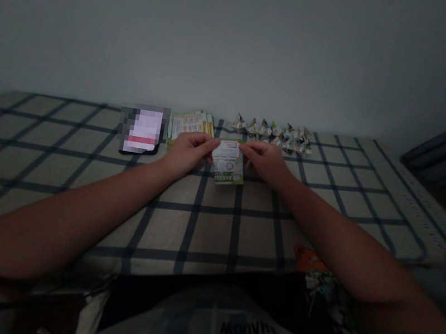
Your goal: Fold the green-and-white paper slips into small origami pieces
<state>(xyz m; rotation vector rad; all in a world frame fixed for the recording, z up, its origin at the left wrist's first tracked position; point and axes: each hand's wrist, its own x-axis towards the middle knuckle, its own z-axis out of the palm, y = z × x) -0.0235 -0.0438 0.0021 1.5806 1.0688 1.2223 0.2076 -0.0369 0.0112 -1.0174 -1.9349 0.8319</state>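
The left hand (191, 152) and right hand (265, 162) pinched a green-white paper sheet (227, 165), creased multicoloured paper pieces (282, 138) seemingly done, flat green-edged leaflets (191, 124) left.

Probably a home: checked cloth (171, 226) by a plain wall (243, 40).

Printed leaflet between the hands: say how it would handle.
The printed leaflet likely weighs little: the left hand and right hand pinch its upper corners. Its paper-thin look suggests it may crease easily. Flat, it probably won't roll.
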